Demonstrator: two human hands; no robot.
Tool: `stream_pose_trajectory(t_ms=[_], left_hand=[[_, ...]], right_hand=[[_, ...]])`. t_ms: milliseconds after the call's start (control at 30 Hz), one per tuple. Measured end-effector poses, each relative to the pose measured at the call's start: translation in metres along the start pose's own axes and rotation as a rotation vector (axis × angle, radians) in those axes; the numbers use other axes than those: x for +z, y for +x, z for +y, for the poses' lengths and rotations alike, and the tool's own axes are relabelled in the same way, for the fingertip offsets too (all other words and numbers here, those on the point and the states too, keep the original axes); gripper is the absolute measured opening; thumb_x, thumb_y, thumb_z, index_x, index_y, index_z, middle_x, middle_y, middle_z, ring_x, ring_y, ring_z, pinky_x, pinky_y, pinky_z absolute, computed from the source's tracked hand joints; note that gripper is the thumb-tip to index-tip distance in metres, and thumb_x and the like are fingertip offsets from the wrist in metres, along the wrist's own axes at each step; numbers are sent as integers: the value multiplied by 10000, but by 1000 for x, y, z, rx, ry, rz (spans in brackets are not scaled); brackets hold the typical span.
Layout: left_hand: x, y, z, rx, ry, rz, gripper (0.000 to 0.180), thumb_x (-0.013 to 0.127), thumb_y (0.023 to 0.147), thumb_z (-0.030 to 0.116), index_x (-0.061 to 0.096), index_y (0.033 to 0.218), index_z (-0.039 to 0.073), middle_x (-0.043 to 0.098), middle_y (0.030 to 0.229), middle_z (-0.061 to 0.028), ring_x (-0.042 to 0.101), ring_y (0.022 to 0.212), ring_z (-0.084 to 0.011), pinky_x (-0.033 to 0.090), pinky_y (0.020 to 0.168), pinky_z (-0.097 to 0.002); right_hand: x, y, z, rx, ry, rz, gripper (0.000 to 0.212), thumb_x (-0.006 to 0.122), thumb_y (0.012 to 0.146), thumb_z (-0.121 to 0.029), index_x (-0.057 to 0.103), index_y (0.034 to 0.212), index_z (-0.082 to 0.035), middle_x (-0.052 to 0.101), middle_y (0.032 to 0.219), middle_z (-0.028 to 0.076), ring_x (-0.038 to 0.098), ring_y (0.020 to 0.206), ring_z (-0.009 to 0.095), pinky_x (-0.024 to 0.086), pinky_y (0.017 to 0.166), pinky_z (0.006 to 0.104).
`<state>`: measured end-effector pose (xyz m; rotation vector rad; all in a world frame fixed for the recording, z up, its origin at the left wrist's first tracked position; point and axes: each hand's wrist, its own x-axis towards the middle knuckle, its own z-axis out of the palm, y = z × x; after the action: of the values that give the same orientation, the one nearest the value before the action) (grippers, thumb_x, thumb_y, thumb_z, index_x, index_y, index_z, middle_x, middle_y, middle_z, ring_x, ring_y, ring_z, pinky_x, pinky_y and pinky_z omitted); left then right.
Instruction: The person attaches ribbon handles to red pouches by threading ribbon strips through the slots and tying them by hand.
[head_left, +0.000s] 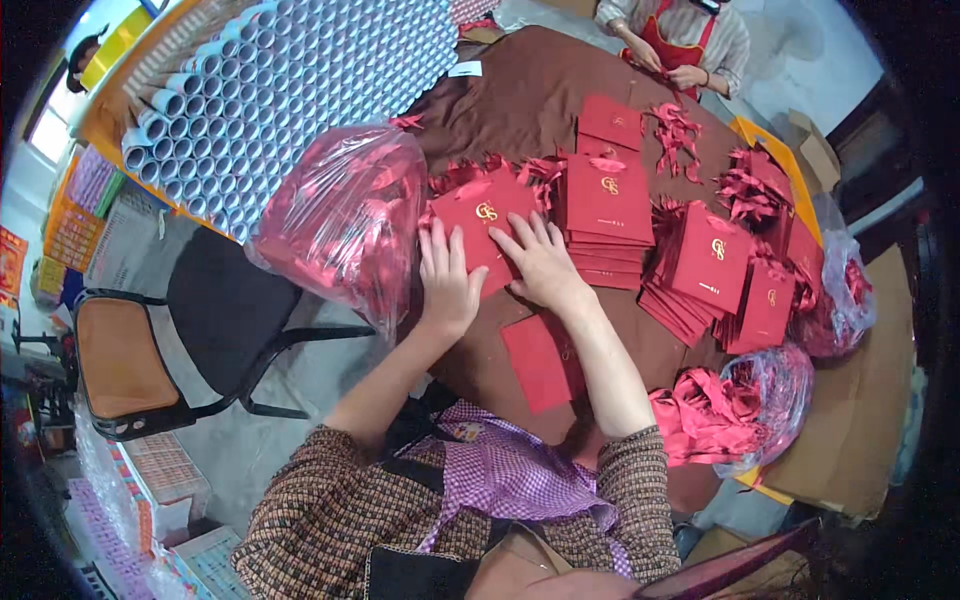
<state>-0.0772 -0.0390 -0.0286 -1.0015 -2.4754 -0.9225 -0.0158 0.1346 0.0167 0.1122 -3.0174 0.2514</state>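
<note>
At the bottom of the frame sat the person's patterned knit sleeves and a purple checked apron (500, 475), with both forearms reaching up toward the middle. Just above them, on the brown tabletop (520, 110), a plain red envelope (540, 362) lay flat beside the right forearm. At the centre, the left hand (447, 280) and the right hand (541, 262) rested palm-down with fingers spread on a red gift bag (480, 225) bearing a gold emblem; neither hand was closed around it, both only pressed it flat against the table. To the left of the bag, touching the table edge, bulged a clear plastic sack of red items (345, 215). To the right stood a stack of folded red bags (607, 205), then more slanted stacks (712, 270), with loose red ribbon pieces (750, 190) scattered among them. At the upper left lay rows of pale tubes (300, 70). At the top edge, another person's hands (665, 65) worked on something red.
</note>
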Motion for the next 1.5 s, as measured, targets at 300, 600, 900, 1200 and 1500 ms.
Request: stream_pose_trajectory(t_ms=[300, 600, 900, 1200, 1500], left_hand=[[21, 23, 7, -374, -557, 91, 777, 570, 905, 181, 94, 1483, -28, 31, 1514, -349, 38, 1438, -429, 127, 1155, -444], [20, 26, -1, -375, -563, 43, 848, 598, 836, 45, 64, 1494, 7, 62, 1527, -311, 47, 1445, -405, 103, 1167, -434], [35, 49, -7, -376, -609, 102, 844, 649, 836, 144, 131, 1493, 30, 23, 1497, -371, 72, 1414, -488, 185, 1139, -482], [41, 38, -11, -191, 131, -258, 836, 631, 806, 329, 263, 1401, -129, 96, 1515, -326, 82, 1423, -458, 118, 1130, -580], [49, 41, -16, -81, 222, -183, 827, 620, 800, 352, 295, 1365, -157, 195, 1483, -337, 154, 1407, -449, 129, 1144, -556]], right_hand=[[-12, 2, 13, -38, 126, -16, 850, 798, 675, -290, 396, 1415, -175, 361, 1427, 186, 334, 1332, 417, 320, 1060, 525], [-16, 70, 21, 46, 142, 266, 534, 585, 909, -285, 428, 1398, -138, 392, 1421, 200, 347, 1322, 414, 315, 1045, 517], [15, 96, 19, 175, 146, 101, 518, 507, 936, -287, 381, 1429, -184, 297, 1506, 169, 240, 1371, 478, 240, 1079, 605], [56, 83, 18, 240, -9, 172, 542, 495, 940, -240, 348, 1453, -142, 277, 1515, 184, 211, 1401, 427, 203, 1131, 525], [53, 87, 22, 266, 41, 135, 570, 515, 920, -282, 346, 1450, -156, 298, 1503, 192, 229, 1395, 431, 223, 1119, 532]])
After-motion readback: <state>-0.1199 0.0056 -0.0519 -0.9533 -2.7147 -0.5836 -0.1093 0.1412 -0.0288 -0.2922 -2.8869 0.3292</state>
